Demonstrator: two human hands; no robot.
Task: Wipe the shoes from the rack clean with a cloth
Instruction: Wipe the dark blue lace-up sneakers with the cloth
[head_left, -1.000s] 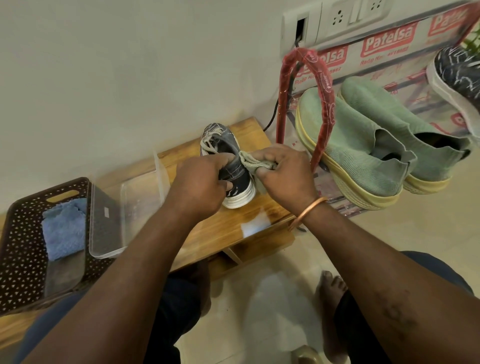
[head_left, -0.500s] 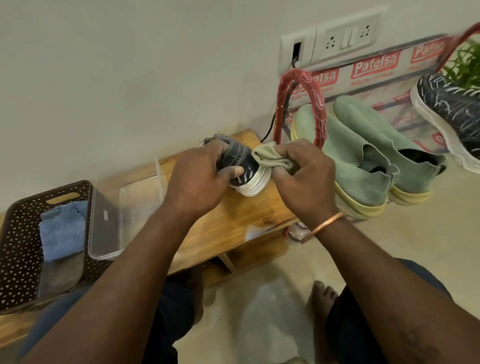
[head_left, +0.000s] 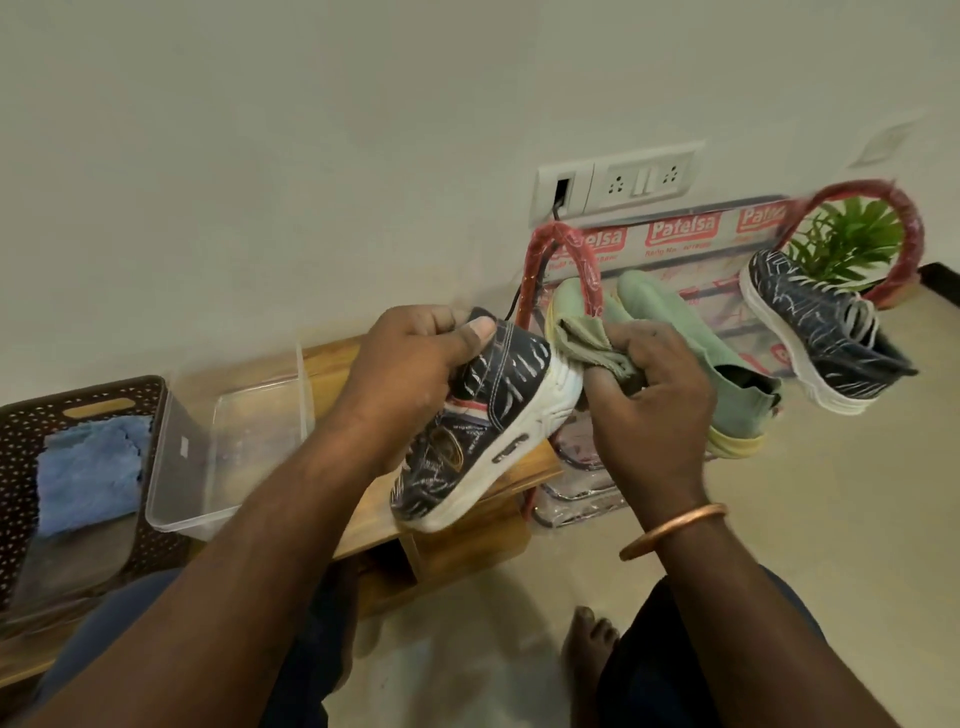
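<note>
Shoe (head_left: 483, 426): dark upper with pale streaks and a thick white sole. It is held over the wooden surface (head_left: 535, 462), heel raised to the far right and toe low at the near edge. Whether the toe touches the surface cannot be told.
Left hand (head_left: 410, 358): fingers and thumb are curled round the heel collar, gripping the shoe.
Right hand (head_left: 649, 395): closed round a bunched olive cloth (head_left: 587, 343), pressing it against the white sole at the heel.
Step, as judged: wiping the heel end of the sole.
Method advised: brace firmly with the left hand so the shoe does not twist. Work short strokes along the moulded grooves. Turn the shoe to reach the next stretch, and refold the cloth to a fresh face.
Rack (head_left: 558, 249): a red-wrapped frame just right of the surface. It carries a green pair (head_left: 727, 374), with the matching dark shoe (head_left: 815, 332) farther right.
Left side: a clear box (head_left: 234, 441), then a brown basket (head_left: 21, 441) holding a blue cloth (head_left: 88, 473).
</note>
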